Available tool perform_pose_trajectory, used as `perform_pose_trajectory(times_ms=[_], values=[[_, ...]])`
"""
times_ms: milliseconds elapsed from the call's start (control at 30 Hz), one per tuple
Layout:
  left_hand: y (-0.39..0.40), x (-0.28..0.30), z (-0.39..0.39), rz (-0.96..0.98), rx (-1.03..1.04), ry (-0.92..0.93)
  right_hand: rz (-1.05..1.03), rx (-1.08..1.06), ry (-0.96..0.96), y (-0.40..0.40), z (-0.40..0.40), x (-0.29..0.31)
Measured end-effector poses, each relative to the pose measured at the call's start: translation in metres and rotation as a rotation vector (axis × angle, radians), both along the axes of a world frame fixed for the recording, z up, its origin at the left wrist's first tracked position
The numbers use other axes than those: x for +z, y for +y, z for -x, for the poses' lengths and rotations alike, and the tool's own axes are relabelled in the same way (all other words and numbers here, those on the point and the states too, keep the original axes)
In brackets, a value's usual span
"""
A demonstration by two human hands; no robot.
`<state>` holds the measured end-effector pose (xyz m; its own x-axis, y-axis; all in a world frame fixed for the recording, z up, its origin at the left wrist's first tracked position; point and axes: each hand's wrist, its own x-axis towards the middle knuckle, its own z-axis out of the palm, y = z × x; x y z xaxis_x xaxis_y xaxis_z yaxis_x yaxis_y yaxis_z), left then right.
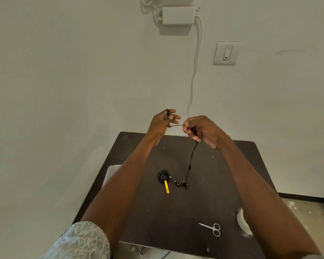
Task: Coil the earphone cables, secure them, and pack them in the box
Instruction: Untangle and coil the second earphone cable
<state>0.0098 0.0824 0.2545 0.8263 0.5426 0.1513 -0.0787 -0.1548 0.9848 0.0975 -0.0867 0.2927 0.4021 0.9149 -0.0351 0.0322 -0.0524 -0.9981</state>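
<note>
Both my hands are raised above the far edge of the dark table [232, 174]. My left hand [160, 122] has black earphone cable wound round its fingers. My right hand [202, 130] pinches the same black cable [192, 157], which stretches taut between the hands and hangs down from the right hand to the earbuds [182, 183] lying on the table. A second earphone [163, 176] lies coiled on the table with a yellow tie [166, 187] on it. A white box [110, 171] sits at the table's left edge, mostly hidden by my left forearm.
Small silver scissors [212, 228] lie near the front right of the table. A white roll [241, 222] sits at the right edge, partly behind my right arm. The wall behind carries a switch [226, 53] and a white cable [195, 71].
</note>
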Motion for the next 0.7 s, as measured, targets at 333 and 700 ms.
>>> perform_pose_trajectory(times_ms=[333, 700], values=[[-0.035, 0.002, 0.013, 0.148, -0.22, 0.065, -0.169, -0.243, -0.005, 0.003, -0.03, 0.017], [-0.052, 0.03, 0.02, 0.392, -0.421, -0.097, 0.015, -0.297, -0.108, 0.009, -0.024, -0.027]])
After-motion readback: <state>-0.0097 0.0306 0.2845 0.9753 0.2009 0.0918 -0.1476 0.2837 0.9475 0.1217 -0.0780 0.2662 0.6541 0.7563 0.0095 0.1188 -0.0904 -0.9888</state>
